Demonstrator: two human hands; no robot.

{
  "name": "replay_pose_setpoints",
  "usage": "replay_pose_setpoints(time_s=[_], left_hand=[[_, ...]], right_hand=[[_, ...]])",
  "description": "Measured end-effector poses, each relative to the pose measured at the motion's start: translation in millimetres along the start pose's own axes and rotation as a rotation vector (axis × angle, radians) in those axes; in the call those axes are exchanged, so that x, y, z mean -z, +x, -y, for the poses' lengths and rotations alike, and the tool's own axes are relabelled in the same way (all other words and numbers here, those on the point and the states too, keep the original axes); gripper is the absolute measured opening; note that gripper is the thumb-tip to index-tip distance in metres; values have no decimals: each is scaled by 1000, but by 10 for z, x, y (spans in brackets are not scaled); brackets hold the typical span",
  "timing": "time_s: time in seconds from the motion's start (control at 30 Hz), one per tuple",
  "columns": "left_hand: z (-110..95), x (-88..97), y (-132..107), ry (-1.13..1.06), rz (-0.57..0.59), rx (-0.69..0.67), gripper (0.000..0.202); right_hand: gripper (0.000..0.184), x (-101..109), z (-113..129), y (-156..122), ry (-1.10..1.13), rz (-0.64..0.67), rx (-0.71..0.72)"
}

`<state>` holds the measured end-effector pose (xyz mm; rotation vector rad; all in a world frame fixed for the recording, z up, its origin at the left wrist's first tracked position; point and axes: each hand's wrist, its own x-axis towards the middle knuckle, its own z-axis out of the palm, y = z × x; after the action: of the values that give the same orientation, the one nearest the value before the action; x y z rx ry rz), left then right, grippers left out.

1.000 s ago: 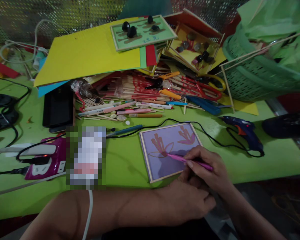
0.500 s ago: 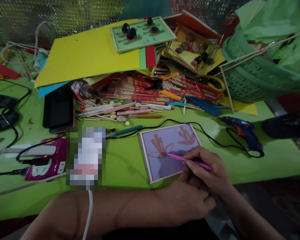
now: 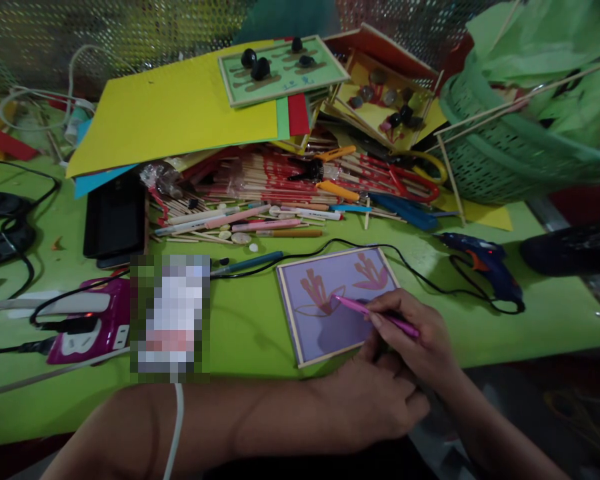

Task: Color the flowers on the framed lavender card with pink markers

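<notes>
My right grip (image 3: 430, 327) pinches the pink pen (image 3: 353, 305), tip now higher on the framed card (image 3: 325, 341), seemingly colouring the leaf (image 3: 341, 291); left grip (image 3: 380, 403) unclear.

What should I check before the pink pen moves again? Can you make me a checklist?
1. Pink pen gripped in the right hand: ok.
2. Purple card lying on the green table: ok.
3. Left hand holding the card steady: cannot tell, its fingertips are partly hidden.
4. Pen tip touching the card: cannot tell, contact is too small to see.
5. Left flower's left leaf filled in: not ok, just an outline.
6. Glue gun off the card: ok.
</notes>
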<state>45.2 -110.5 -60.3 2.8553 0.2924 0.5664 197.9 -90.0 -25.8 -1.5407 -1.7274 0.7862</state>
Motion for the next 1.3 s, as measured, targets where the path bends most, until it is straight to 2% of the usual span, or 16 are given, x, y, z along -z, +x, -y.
replay_pose_setpoints(time_s=[0.27, 0.53, 0.77, 0.97, 1.13, 1.3], left_hand=[[30, 85, 23, -4, 44, -12, 13], [-4, -27, 12, -1, -24, 11, 12], [11, 21, 11, -8, -51, 7, 10], [0, 5, 18, 0, -3, 0, 13], [-12, -40, 6, 6, -36, 12, 13], [-6, -14, 7, 0, -20, 17, 14]], right_hand=[[7, -22, 9, -23, -23, -99, -42], [7, -35, -27, -52, -5, -150, -108], [7, -45, -6, -50, 14, -191, -142], [7, -33, -4, -45, -8, -185, -110], [7, -37, -34, -51, 3, -138, -86], [6, -36, -37, -59, 26, -103, -68]])
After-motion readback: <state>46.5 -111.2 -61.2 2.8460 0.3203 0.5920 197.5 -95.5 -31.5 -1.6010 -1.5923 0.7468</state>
